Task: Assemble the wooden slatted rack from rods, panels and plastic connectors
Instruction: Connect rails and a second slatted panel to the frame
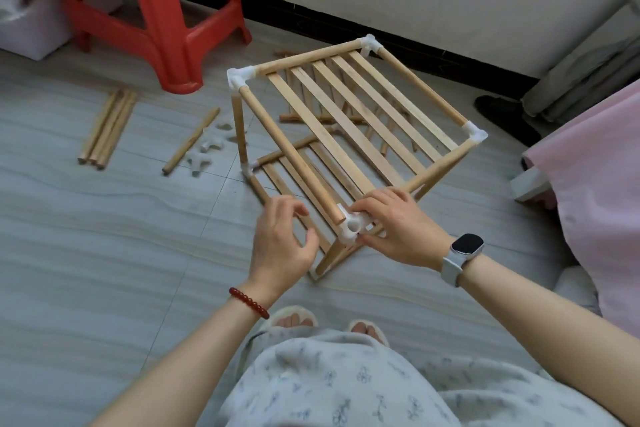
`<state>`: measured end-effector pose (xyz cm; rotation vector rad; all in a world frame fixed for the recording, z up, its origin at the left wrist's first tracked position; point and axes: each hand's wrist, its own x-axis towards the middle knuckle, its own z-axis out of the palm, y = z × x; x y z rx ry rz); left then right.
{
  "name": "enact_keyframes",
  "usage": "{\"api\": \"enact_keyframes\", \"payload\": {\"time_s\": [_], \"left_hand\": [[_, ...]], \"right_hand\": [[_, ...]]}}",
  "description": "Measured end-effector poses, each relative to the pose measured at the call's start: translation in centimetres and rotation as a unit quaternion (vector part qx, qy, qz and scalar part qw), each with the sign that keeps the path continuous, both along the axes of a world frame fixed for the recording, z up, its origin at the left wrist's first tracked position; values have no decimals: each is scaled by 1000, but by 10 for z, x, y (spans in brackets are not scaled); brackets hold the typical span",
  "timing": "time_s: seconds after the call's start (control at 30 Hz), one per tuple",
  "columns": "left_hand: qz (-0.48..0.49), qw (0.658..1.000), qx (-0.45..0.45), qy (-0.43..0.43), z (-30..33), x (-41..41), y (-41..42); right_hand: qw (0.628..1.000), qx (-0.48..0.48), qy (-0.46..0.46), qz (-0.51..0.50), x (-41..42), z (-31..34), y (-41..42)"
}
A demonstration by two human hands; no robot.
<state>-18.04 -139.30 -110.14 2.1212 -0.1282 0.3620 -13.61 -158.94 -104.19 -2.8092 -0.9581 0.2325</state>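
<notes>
Lower frame: a person's lap in pale floral fabric, two slippered feet just above it, both forearms reaching up toward frame centre.

Left hand (282, 243), left of centre, red bead bracelet (248, 303) at the wrist: fingers loosely curled and spread, holding nothing, just beside the rack's near corner, not touching it.

Right hand (398, 227), centre, white smartwatch (462, 255) at the wrist: fingers and thumb pinch the near corner connector (353, 227), a white plastic piece with an open round socket facing the camera.

Wooden slatted rack (349, 135), centre frame, standing on the grey tiled floor (104, 236): a two-tier frame of rods joined by white connectors. The top tier holds a panel of slats (363, 114); a lower slatted tier shows beneath it. One top rod's near end lies against the pinched connector, not seated in the socket.

Left of centre on the floor: loose connectors (207, 152), one single rod (191, 140), then a bundle of rods (107, 126) further left.

Upper left: red plastic stool (152, 10). Right edge: pink cloth (595, 184). Top: a white wall with dark skirting.
</notes>
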Motion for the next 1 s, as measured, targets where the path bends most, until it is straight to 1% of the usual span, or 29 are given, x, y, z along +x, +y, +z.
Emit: {"api": "enact_keyframes", "payload": {"time_s": [0.03, 0.07, 0.1, 0.13, 0.17, 0.23, 0.37, 0.43, 0.5, 0.57, 0.63, 0.7, 0.73, 0.77, 0.8, 0.83, 0.87, 0.93, 1.0], "left_hand": [[19, 997, 37, -59, 5, 0, 0], [7, 992, 73, -105, 12, 3, 0], [-22, 985, 111, -131, 18, 8, 0], [-55, 978, 146, -139, 24, 13, -1], [-83, 971, 177, -136, 28, 18, 0], [-109, 963, 210, -128, 32, 23, 4], [-126, 971, 187, -83, 32, 26, 5], [-148, 963, 215, -60, 34, 29, 2], [-198, 942, 269, -34, 40, 32, -1], [-247, 902, 354, -6, 44, 36, -7], [-259, 870, 419, 16, 46, 43, -15], [-284, 851, 441, 33, 49, 53, -22], [-307, 840, 445, 41, 50, 58, -27], [-327, 832, 444, 53, 52, 63, -31], [-339, 828, 441, 69, 53, 66, -34], [-345, 826, 439, 78, 54, 70, -37], [-348, 823, 442, 81, 53, 73, -42], [-347, 823, 443, 80, 53, 77, -49], [-345, 827, 436, 91, 52, 81, -57]], "right_hand": [[1000, -9, -16, 10, -4, -2, -4], [999, -23, -30, 19, -7, -4, -6], [998, -33, -41, 23, -9, -7, -7], [998, -32, -50, 23, -10, -9, -7], [998, -21, -59, 19, -9, -10, -6], [998, -3, -66, 14, -9, -12, -3], [995, 43, -86, 17, -11, -14, -4], [993, 71, -93, -13, -11, -14, -6], [991, 92, -90, -37, -8, -14, -9], [986, 116, -95, -66, -7, -16, -12], [970, 165, -108, -142, -13, -24, -16], [943, 211, -121, -228, -25, -41, -21], [933, 228, -91, -263, -34, -52, -23], [926, 243, -24, -287, -42, -60, -21], [920, 254, 69, -289, -46, -67, -14], [915, 258, 154, -269, -47, -73, -7], [912, 262, 206, -240, -44, -81, -1], [911, 263, 248, -200, -32, -87, 11], [904, 270, 252, -217, -21, -90, 13]]}}
